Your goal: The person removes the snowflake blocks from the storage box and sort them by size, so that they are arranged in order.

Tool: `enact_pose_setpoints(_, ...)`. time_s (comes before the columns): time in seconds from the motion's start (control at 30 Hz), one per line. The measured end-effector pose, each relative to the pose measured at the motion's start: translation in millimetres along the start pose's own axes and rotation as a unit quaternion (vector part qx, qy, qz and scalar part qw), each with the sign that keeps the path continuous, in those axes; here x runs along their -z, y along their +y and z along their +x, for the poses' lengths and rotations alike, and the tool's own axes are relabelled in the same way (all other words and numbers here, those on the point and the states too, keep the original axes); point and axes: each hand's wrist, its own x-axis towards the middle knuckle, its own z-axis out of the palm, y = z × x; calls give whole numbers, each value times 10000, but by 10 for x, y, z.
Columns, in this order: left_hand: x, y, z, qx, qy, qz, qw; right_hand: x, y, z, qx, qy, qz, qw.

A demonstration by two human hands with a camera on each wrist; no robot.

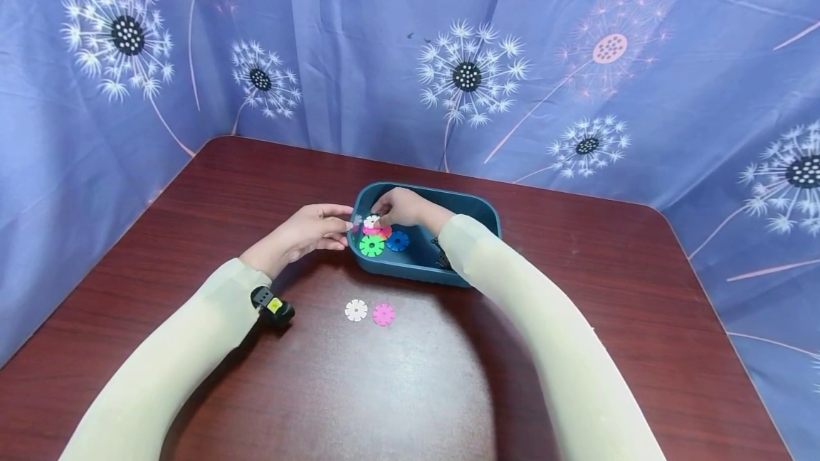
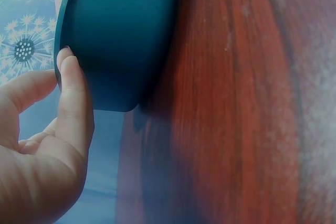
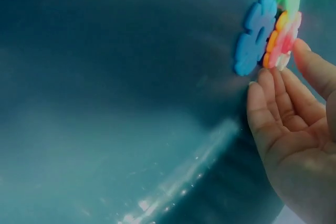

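In the head view, a dark teal plastic tub (image 1: 423, 274) stands on the table. My left hand (image 1: 307, 233) is at its left end, thumb and fingers pinching the rim; the left wrist view shows a fingertip against the outer wall (image 2: 123, 30). My right hand (image 1: 406, 206) reaches into the tub and pinches a white notched disc (image 1: 371, 221) at the top of a small pile. Around it lie pink and orange notched discs (image 1: 383, 232), a green notched disc (image 1: 371, 246) and a blue notched disc (image 1: 398, 240).
On the brown table (image 1: 288, 390), in front of the tub, lie a white notched disc (image 1: 356, 310) and a pink notched disc (image 1: 384, 314). A blue curtain (image 1: 371, 77) with dandelion prints hangs behind the table and at its sides.
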Motion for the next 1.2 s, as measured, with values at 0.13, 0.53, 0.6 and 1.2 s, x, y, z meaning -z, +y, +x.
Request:
enact_pose_setpoints(0.13, 1, -5, 10, -29, -22, -23, 10000, -17, -5, 8, -14, 57, -19, 10000)
enact_pose_setpoints(0.53, -3, -2, 7, -40, -57, -69, 10000, 44, 91, -42, 5, 596, 884, 9943)
enact_pose_setpoints(0.6, -3, -1, 6, -60, -51, -66, 9999, 108, 92, -87, -12, 616, 1027, 9928)
enact_pose_setpoints(1.2, -7, -13, 13, -54, -18, -206, 9998, 575, 122, -863, -23, 1059, 2227, 9691)
